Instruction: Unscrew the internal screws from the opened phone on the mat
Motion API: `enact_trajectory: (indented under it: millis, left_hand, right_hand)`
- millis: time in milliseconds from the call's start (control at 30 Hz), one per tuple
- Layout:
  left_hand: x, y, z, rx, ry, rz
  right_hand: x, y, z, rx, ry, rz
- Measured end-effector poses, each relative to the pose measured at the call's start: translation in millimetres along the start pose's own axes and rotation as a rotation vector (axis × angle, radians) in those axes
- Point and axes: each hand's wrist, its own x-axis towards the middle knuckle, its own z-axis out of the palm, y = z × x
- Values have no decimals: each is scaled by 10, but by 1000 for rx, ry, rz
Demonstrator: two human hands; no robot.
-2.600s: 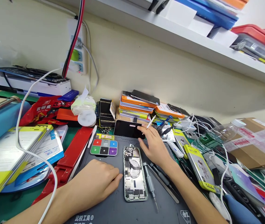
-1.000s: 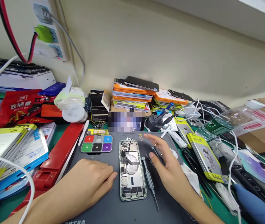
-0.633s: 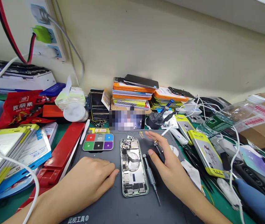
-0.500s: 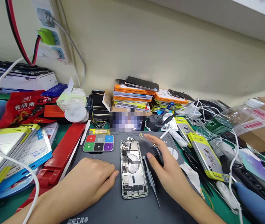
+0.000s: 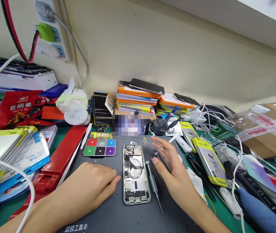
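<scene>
An opened phone [image 5: 136,186] lies upright on the dark mat [image 5: 118,218], its inner parts showing. To its left my left hand [image 5: 96,181] rests on the mat, fingers curled and thumb alongside. Nothing shows in it, though the palm side is hidden. On the right, my right hand [image 5: 168,161] has its fingers partly spread, with a thin white cigarette [image 5: 172,139] between them, its brownish end near the fingers. A grey screwdriver [image 5: 153,181] lies between phone and right hand. Another screwdriver [image 5: 159,158] is partly covered by that hand.
Behind the mat's colour-squared tray [image 5: 100,151] stand a propped phone [image 5: 143,127], a stack of boxes [image 5: 138,95] and a tool holder [image 5: 158,127]. A red tool [image 5: 60,155] is at left. Yellow packs [image 5: 209,160], a plastic bottle [image 5: 221,131] and cables crowd the right.
The whole view has shifted slightly, so things appear a little further left. My right hand's fingers have moved slightly, uncovering more of the second screwdriver; my left hand stays put.
</scene>
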Motion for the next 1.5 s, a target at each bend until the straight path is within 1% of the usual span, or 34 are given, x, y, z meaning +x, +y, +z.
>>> enact_trajectory:
  millis: [133,233,300,367,467,600,800,900,1000,1200,1333,1500]
  left_hand:
    - [-13,10,-20,-9,-21,-14]
    - [-4,12,-25,-6,-17,-17]
    - [4,11,-21,5,-20,-13]
    - [10,7,-11,14,-27,-10]
    - [12,-1,3,12,-35,-24]
    - [2,-5,-2,1,-35,-19]
    - [-9,-14,-22,-12,-59,-21]
    - [-8,-19,-15,-22,-53,-15]
    - [-7,-24,-6,-16,-44,-17]
    - [-10,-26,-2,-7,-33,-15]
    - [-8,-19,-17,9,-53,-8]
    - [-11,-16,-22,9,-22,-6]
  right_hand:
    - [17,11,-12,-104,19,-14]
    - [6,29,41,-165,-6,-39]
    - [-10,35,81,-163,-10,-43]
    - [-26,34,111,-126,11,-37]
    - [-41,23,132,-9,30,-31]
    - [-22,-20,83,152,66,-60]
    - [57,-94,-96,176,180,-138]
    - [66,-79,-105,151,197,-132]
    - [52,-31,-49,93,179,-122]
    - [7,23,70,-8,92,-90]
    - [-8,5,98,-40,71,-103]
    - [0,17,96,-95,61,-140]
